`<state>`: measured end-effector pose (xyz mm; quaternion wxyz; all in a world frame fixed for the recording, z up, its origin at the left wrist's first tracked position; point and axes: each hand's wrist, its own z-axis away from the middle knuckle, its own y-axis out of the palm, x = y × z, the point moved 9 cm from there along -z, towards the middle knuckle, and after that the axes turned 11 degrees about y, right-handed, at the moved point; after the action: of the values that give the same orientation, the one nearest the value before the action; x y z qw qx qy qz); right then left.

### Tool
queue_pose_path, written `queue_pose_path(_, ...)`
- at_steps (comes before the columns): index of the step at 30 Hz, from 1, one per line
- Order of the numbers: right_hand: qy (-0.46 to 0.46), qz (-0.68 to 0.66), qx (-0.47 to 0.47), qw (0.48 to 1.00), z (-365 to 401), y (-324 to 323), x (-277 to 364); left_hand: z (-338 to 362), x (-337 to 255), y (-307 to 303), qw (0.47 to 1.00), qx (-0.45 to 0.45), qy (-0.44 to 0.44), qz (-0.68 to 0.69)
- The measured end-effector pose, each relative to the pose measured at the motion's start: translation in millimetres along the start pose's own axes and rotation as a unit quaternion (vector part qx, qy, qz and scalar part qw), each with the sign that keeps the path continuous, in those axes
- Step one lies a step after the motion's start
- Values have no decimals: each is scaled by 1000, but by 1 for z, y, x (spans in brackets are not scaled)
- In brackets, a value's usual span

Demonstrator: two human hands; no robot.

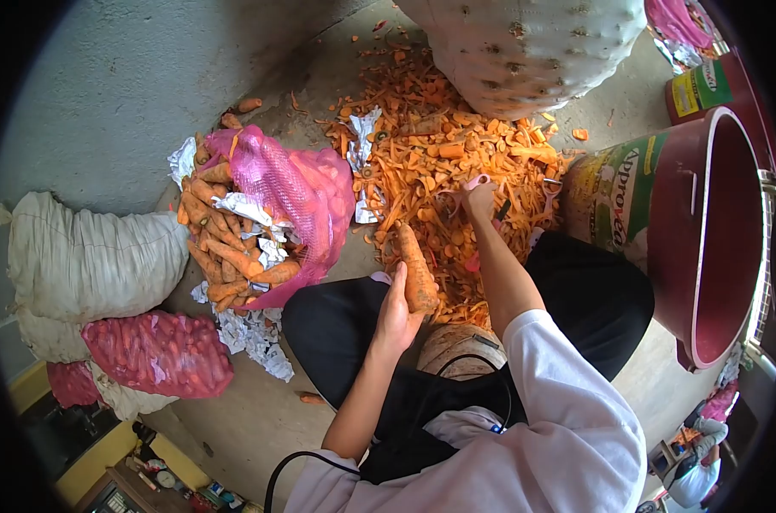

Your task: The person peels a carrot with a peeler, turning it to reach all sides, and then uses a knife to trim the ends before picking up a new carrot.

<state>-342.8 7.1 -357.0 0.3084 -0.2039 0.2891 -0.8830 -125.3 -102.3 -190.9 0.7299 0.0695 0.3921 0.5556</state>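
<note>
My left hand (395,315) is closed around the lower part of a large unpeeled carrot (415,267), which points up and away from me between my knees. Farther forward and to the right, my right hand (480,203) is closed on a pink peeler (477,181), partly hidden by the fingers. It is over a wide heap of carrot peelings and cut pieces (439,162) on the floor. The carrot and the peeler are apart. A small dark handle (503,209) shows in the heap beside my right wrist.
On the left, a pink mesh bag (320,192) spills carrots (221,239) and crumpled paper (255,342). Full sacks (97,256) lean by the wall. A large maroon tub (679,231) stands close on my right, a big white sack (533,51) ahead. Another person (696,479) is at far right.
</note>
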Motion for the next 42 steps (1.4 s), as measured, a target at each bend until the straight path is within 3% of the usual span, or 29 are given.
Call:
queue_pose_path(2,-50,-31,-35,998,-14,3,-5,1,1,1,1000,12,-13,15)
queue_pose_path(5,-121,-137,21,983,-35,4,-6,-1,2,3,999,25,-18,31)
queue_pose_path(9,-264,-96,-100,954,-7,-51,12,5,0,15,998,58,-7,3)
queue_pose_path(10,-294,-221,18,930,-4,-49,19,6,0,19,998,69,-5,6)
queue_pose_path(13,-259,-338,179,887,61,-88,40,12,-1,26,995,97,2,18)
queue_pose_path(17,-368,-359,325,794,169,-127,59,27,-3,34,990,134,3,45)
queue_pose_path(19,-398,-345,357,772,229,-144,48,31,-1,35,988,146,20,46)
queue_pose_path(20,-342,-398,453,721,267,-151,37,35,1,32,988,141,35,43)
queue_pose_path(21,-323,-430,474,697,285,-154,26,40,3,31,989,135,50,39)
queue_pose_path(23,-248,-504,487,669,305,-155,-1,60,1,49,984,161,63,41)
queue_pose_path(25,-249,-539,413,691,320,-162,-24,82,-1,62,980,182,76,39)
queue_pose_path(26,-263,-555,398,682,327,-164,-33,82,2,57,983,154,83,48)
queue_pose_path(30,-285,-588,389,649,343,-172,-57,99,4,55,978,190,82,30)
queue_pose_path(35,-294,-605,357,648,348,-173,-75,125,2,66,988,134,79,18)
queue_pose_path(40,-331,-583,372,642,355,-176,-81,130,9,62,983,168,77,15)
queue_pose_path(42,-331,-564,352,670,356,-176,-81,130,13,56,984,165,69,1)
